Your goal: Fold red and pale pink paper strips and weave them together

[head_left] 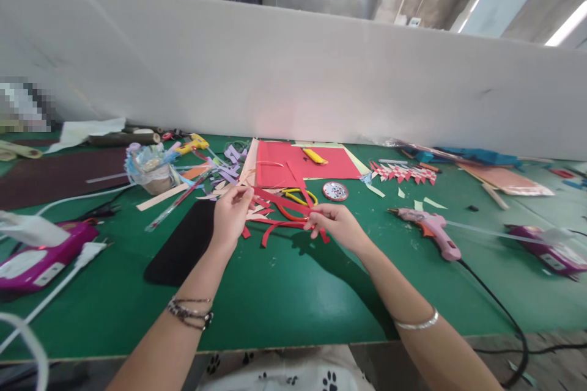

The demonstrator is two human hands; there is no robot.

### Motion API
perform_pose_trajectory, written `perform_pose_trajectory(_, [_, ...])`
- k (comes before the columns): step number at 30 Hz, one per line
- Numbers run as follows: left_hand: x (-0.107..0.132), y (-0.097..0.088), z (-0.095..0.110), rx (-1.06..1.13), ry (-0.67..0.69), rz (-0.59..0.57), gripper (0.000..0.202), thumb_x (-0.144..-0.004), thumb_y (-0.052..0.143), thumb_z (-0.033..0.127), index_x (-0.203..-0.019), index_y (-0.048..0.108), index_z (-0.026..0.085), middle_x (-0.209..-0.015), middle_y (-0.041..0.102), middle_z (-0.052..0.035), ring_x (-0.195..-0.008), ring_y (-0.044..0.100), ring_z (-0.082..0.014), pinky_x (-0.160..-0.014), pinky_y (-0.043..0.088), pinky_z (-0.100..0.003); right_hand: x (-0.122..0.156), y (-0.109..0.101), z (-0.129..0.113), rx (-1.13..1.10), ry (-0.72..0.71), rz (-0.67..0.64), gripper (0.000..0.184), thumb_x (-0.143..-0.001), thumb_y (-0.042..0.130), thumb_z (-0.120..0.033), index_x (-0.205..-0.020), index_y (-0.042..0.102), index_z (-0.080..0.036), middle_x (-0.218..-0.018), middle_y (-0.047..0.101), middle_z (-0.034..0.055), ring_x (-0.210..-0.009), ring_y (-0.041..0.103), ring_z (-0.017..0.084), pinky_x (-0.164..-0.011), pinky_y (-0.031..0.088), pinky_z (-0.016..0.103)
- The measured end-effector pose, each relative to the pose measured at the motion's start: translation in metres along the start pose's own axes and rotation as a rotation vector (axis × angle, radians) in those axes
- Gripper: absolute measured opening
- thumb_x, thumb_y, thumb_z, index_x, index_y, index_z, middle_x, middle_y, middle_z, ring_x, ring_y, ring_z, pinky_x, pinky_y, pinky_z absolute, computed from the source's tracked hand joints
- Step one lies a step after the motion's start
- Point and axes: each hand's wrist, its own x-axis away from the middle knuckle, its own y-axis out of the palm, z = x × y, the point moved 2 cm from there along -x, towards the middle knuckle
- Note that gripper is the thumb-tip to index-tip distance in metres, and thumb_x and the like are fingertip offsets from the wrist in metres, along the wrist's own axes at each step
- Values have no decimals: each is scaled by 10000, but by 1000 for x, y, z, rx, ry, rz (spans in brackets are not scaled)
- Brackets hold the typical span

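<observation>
A narrow red paper strip [280, 200] is stretched between my two hands above the green table. My left hand [233, 211] pinches its left end between thumb and forefinger. At the other end, the fingers of my right hand [337, 226] are closed on the strip. Scissors with yellow and orange handles [307, 197] lie just behind, partly hidden by red strips. More loose red strips [270, 233] curl on the table below the held one. Red paper sheets [277, 164] lie farther back, with a yellow utility knife [315, 156] on top.
A round patterned disc [335, 191] and a red-and-white woven paper piece [406, 172] lie right of the sheets. At right rests a pink glue gun [428, 229] with a cord. Left are a black pad [186, 250], a purple power strip [50, 256] and a yellow glue gun [192, 144].
</observation>
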Motion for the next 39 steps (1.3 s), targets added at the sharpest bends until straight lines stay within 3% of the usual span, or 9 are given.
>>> perform_pose_trajectory(4, [0,0,3,63,-47,56,250,-630,605,372,-727,584,142,-611,579,6,-475,500,-94,-466,377,-201,-1,-2,-2,-67,8,58,238,-709,597,-366,-770,606,-137,-737,697,47,-571,640,117,-639,487,260])
perform_pose_trajectory(11, [1,-1,7,41,-35,70,222,-652,579,345,-756,585,149,-649,601,2,-475,539,-99,-483,409,-207,-3,-7,2,-5,28,149,285,-685,612,-417,-709,619,-133,-645,674,37,-485,606,119,-567,485,268])
perform_pose_trajectory(19, [1,-5,10,2,-33,97,221,-659,592,358,-746,601,155,-610,593,5,-460,509,-95,-400,359,-183,-2,0,2,170,-105,68,263,-789,493,-377,-649,535,-158,-555,552,-25,-435,514,72,-467,404,199])
perform_pose_trajectory(23, [-2,-7,9,16,39,79,241,-669,582,375,-764,590,153,-614,582,8,-535,543,-113,-497,419,-204,3,-1,0,267,-170,109,259,-809,471,-369,-669,537,-160,-543,529,-29,-429,493,72,-451,381,192])
perform_pose_trajectory(25, [-5,-8,9,8,90,68,250,-685,566,385,-787,576,157,-603,576,14,-582,570,-129,-561,439,-220,3,0,-1,318,-184,48,283,-813,466,-386,-668,546,-158,-557,542,-18,-448,501,82,-460,390,198])
perform_pose_trajectory(29, [-9,-10,8,57,140,86,222,-715,529,380,-812,521,180,-606,568,27,-600,598,-138,-574,438,-226,-8,4,-11,588,-224,6,314,-852,404,-408,-793,582,-156,-705,614,24,-611,566,123,-580,430,227])
perform_pose_trajectory(33, [-10,-10,8,162,92,98,132,-715,478,324,-759,458,201,-534,521,60,-471,553,-114,-502,422,-220,-38,11,-16,1158,-159,-24,253,-864,419,-299,-1044,534,-164,-966,619,62,-888,566,146,-747,420,227])
perform_pose_trajectory(36, [-8,-9,11,244,49,71,81,-686,442,281,-710,420,207,-506,525,60,-397,489,-98,-425,388,-209,-59,16,-12,1290,-82,-41,268,-813,490,-238,-1043,548,-113,-1079,578,139,-1036,515,209,-820,406,273])
perform_pose_trajectory(39, [-6,-10,13,348,0,36,66,-662,415,263,-695,385,214,-485,536,57,-370,463,-94,-369,342,-189,-68,22,-9,1368,-25,-48,251,-791,484,-220,-983,585,-93,-1061,580,175,-1019,528,253,-797,424,319])
